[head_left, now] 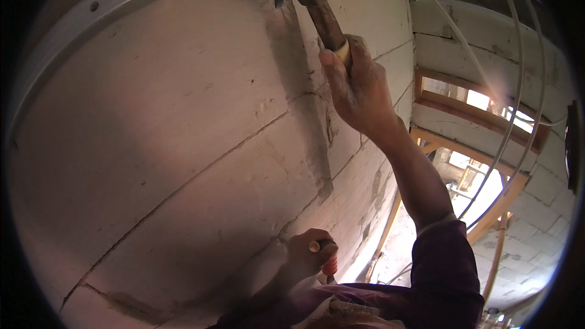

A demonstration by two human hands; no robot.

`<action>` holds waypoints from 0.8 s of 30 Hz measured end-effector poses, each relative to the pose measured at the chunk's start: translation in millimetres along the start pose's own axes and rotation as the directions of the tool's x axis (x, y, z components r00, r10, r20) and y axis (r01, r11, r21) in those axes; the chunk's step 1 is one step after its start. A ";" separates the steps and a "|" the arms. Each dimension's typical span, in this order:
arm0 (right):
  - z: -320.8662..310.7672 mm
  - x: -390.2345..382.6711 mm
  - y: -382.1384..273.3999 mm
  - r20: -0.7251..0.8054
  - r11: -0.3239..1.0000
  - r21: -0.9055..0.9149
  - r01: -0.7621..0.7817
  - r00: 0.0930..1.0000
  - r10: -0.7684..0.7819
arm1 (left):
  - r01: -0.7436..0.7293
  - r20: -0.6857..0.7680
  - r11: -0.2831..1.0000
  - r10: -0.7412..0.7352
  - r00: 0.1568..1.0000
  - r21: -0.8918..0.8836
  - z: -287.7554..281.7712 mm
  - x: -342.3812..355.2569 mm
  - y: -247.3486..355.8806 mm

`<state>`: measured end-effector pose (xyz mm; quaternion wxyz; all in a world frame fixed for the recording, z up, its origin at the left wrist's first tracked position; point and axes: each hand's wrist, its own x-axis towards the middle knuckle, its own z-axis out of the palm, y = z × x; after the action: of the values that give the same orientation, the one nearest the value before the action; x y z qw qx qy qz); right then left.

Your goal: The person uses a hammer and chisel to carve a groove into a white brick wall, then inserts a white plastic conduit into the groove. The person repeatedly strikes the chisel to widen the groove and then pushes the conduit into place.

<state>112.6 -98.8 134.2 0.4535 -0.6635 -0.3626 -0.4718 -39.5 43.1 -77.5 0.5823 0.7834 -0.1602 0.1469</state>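
My right hand (364, 94) is raised high against the wall, closed round the lower handle of a claw hammer (327, 23). The hammer's dark metal head is at the top of the view, and its handle has a pale lower end. Low in the middle, close to the wall, my left hand (303, 251) is closed round a chisel (331, 266) with a red and black handle. Most of the chisel's blade is hidden. Pale block wall (201, 103) fills the left and middle, and a dark, rough-edged vertical strip (308, 128) runs down it.
A metal rail (94, 6) curves along the wall's top. Light cables (518, 55) hang at the right. Behind them are a wood-framed opening (469, 106) and a larger one (487, 173) with bright light. A block wall (536, 231) stands at the far right.
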 end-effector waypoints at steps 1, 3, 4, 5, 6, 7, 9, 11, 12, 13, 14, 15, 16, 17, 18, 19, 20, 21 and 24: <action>2.8 6.6 0.7 0.026 1.000 -0.010 0.012 1.000 -0.012 | 0.033 0.009 0.997 -0.032 0.999 -0.069 -1.2 -1.3 0.7; 6.2 13.4 2.5 0.050 0.999 -0.030 0.039 0.998 -0.037 | 0.082 0.034 0.980 -0.077 0.996 -0.179 -3.6 -2.5 1.0; 7.0 14.7 3.5 0.047 0.998 -0.039 0.051 0.998 -0.050 | 0.100 0.049 0.971 -0.091 0.995 -0.218 -4.8 -3.0 0.6; 7.2 15.3 4.2 0.046 0.998 -0.056 0.042 0.998 -0.039 | 0.124 0.091 0.950 -0.101 0.991 -0.287 -6.2 -2.8 0.3; 7.1 15.9 4.9 0.019 0.994 -0.054 0.090 0.996 -0.089 | 0.161 0.103 0.962 -0.142 0.985 -0.219 -7.5 -2.2 -0.5; 6.6 16.5 5.1 -0.008 0.991 -0.060 0.117 0.993 -0.117 | 0.201 0.139 0.963 -0.178 0.974 -0.178 -9.3 -1.0 -1.3; 5.1 19.3 5.0 -0.048 0.986 -0.050 0.157 0.986 -0.159 | 0.192 0.156 0.971 -0.170 0.973 -0.144 -11.4 1.7 -3.3; 2.9 23.8 4.7 -0.092 0.977 -0.008 0.214 0.973 -0.214 | 0.106 0.121 0.982 -0.088 0.989 -0.158 -12.7 3.3 -4.4; 1.8 25.8 4.7 -0.011 0.991 -0.049 0.121 0.992 -0.122 | 0.117 0.124 0.978 -0.097 0.988 -0.171 -13.0 3.8 -4.7; 0.5 27.6 4.7 0.049 0.994 -0.089 0.066 0.997 -0.061 | 0.129 0.129 0.974 -0.106 0.986 -0.184 -13.3 3.3 -4.7; -0.7 28.6 5.0 0.100 0.992 -0.110 0.062 0.994 -0.051 | 0.137 0.134 0.971 -0.112 0.985 -0.195 -13.0 3.1 -4.5; -2.2 29.1 5.5 0.102 0.991 -0.133 0.006 0.995 0.008 | 0.172 0.146 0.971 -0.148 0.978 -0.164 -13.4 1.9 -3.8; -3.1 28.8 6.3 0.099 0.991 -0.135 0.000 0.995 0.013 | 0.201 0.156 0.970 -0.180 0.971 -0.133 -13.9 0.3 -3.0; -4.2 28.1 7.4 0.069 0.991 -0.136 -0.007 0.997 0.017 | 0.232 0.163 0.967 -0.213 0.963 -0.103 -13.7 0.1 -2.5; -4.5 27.6 8.7 0.047 0.989 -0.144 0.037 0.998 -0.030 | 0.203 0.145 0.969 -0.182 0.973 -0.143 -13.8 -0.8 -2.0; -4.9 26.9 10.3 -0.005 0.985 -0.153 0.079 0.997 -0.081 | 0.171 0.125 0.968 -0.149 0.981 -0.182 -13.9 -0.8 -1.7; -4.6 27.4 12.2 -0.059 0.978 -0.166 0.123 0.989 -0.135 | 0.137 0.104 0.966 -0.116 0.988 -0.219 -14.0 -0.8 -1.7; -4.3 28.0 14.2 -0.083 0.977 -0.143 0.160 0.981 -0.173 | 0.169 0.110 0.964 -0.148 0.983 -0.207 -14.1 -0.5 -2.0; -2.3 35.9 21.9 -0.073 0.949 -0.184 0.255 0.959 -0.272 | 0.236 0.151 0.943 -0.205 0.967 -0.236 -14.0 1.3 -4.4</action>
<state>142.3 -106.2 163.1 0.3440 -0.6221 -0.3833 -0.5897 -37.1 57.6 -76.9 0.6787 0.7237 -0.1246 0.0100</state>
